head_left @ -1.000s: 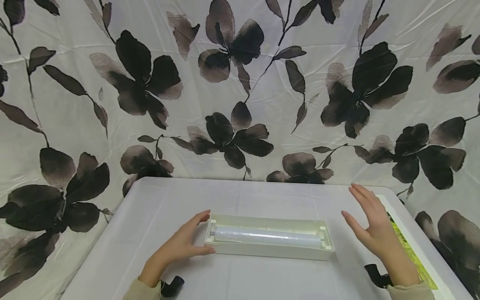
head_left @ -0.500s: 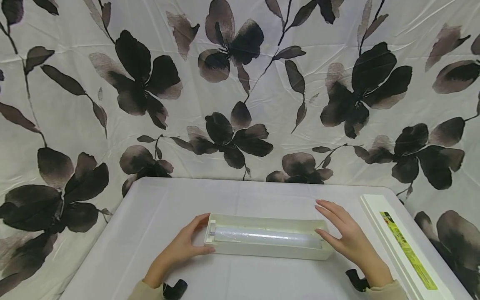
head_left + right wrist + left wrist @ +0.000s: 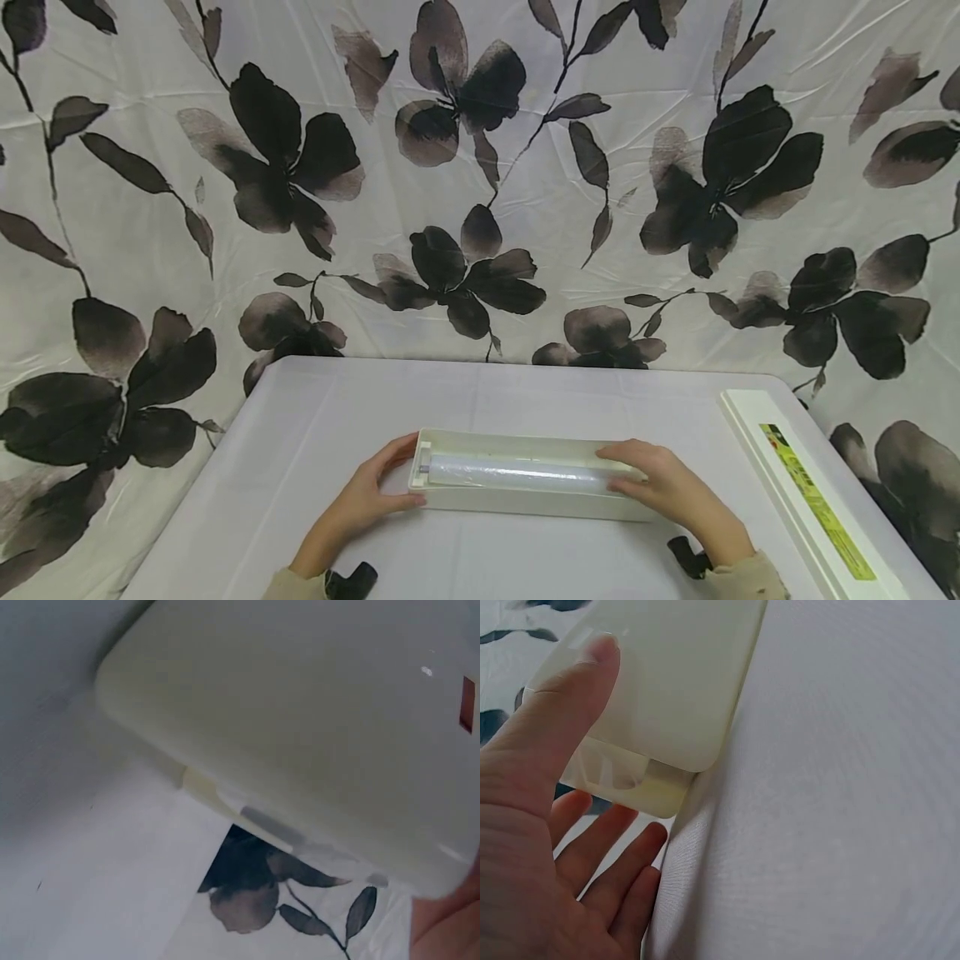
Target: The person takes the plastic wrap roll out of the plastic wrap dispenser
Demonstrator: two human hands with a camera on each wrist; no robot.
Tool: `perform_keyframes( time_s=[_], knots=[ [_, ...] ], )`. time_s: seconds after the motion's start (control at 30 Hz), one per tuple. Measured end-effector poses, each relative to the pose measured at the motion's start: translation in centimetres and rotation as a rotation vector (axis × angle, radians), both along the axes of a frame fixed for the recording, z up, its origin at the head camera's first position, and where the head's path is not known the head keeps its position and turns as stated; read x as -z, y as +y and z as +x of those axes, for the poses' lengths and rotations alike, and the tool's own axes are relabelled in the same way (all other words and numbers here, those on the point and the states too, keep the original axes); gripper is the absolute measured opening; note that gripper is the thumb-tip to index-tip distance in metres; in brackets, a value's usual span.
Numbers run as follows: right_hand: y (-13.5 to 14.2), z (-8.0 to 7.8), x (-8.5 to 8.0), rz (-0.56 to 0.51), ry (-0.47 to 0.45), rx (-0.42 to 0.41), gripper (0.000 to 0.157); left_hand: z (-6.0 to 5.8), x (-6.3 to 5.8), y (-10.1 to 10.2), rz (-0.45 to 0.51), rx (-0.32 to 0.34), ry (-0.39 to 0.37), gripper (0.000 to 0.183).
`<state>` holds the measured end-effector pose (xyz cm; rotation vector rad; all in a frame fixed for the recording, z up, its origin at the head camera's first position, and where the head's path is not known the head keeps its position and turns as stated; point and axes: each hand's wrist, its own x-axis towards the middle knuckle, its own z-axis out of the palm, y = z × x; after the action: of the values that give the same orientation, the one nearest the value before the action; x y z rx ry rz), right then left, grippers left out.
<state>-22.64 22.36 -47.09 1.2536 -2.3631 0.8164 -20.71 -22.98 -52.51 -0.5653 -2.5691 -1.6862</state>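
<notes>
Box (image 3: 525, 504) of cream-white plastic, long and open-topped, rests lengthwise from left to right on a table covered in smooth white cloth (image 3: 555, 558). Inside it lies a long, glossy, whitish roll (image 3: 517, 473), parallel to the near wall, with a small white plastic holder (image 3: 425, 463) showing at its left end. The left hand (image 3: 366, 487) holds the box's left end loosely: its thumb lies along the near wall, and the left wrist view shows the other fingers (image 3: 613, 840) gently bent and slightly spread around that end. The right hand (image 3: 667, 483) is over the right end, its fingers bent down above the roll and the thumb just beside the near rim — whether these fingers grip the roll or only touch it, I cannot tell. The right wrist view catches mostly the outer wall of the box, with a sliver of hand at the edge. Farther right, apart from both hands, a long white flat panel with a bright yellow-green printed label (image 3: 817, 502) lies slantwise on the cloth. Beige sleeves (image 3: 750, 577) end at the wrists, a curved black fitting (image 3: 352, 581) beside each — and behind the table's far edge hangs white fabric (image 3: 570, 192) printed with dark flowers.
</notes>
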Motion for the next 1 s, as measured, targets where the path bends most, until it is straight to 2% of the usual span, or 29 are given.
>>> perform_keyframes(
  time_s=[0.17,0.43,0.53,0.73,1.0],
  knots=[
    [-0.4,-0.5,0.1,0.100,-0.113,0.005,0.035,-0.1,0.3,0.0,0.009,-0.005,0.005,0.089],
    [-1.0,-1.3,0.1,0.150,-0.311,0.057,0.037,-0.2,0.5,-0.1,0.005,-0.002,0.014,0.088],
    [-1.4,-1.2,0.0,0.196,-0.351,0.099,0.038,-0.2,0.5,-0.1,0.009,-0.005,0.012,0.088],
    [-1.8,-1.0,-0.1,0.288,-0.361,0.196,0.038,-0.2,0.5,-0.1,0.006,0.001,0.020,0.088],
    [-1.7,-1.1,0.3,0.285,-0.312,0.211,0.038,-0.2,0.4,-0.1,0.005,-0.006,-0.004,0.088]
  ],
)
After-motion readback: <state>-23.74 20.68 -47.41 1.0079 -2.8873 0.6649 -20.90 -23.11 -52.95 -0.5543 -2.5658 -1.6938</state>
